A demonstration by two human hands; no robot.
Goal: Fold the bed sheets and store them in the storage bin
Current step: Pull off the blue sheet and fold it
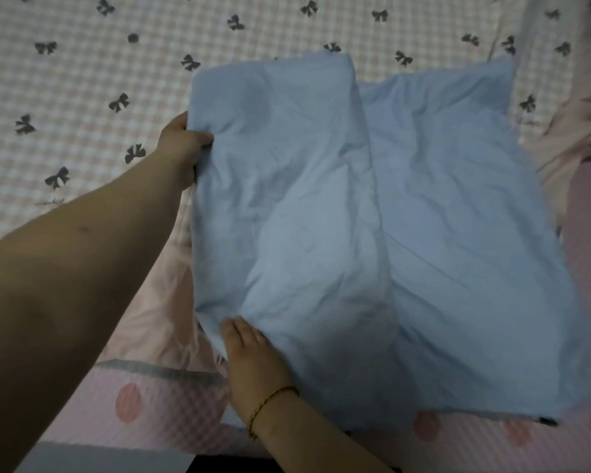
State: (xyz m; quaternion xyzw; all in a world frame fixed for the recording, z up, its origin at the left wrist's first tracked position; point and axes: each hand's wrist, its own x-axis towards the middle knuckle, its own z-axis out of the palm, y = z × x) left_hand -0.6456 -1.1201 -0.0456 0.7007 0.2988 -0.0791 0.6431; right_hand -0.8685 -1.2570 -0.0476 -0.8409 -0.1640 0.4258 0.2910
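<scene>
Grips the folded blue sheet's (355, 216) left edge in the curled left hand (181, 148), rests the flat, straight-fingered right hand (253, 356) on its near corner, atop the bed (82, 80).

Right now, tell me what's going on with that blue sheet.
A person is folding the blue sheet on a bed with bow-print bedding. The left hand grips its far left edge, and the right hand rests flat at the near left corner. The sheet's left part is doubled over the rest.
</scene>
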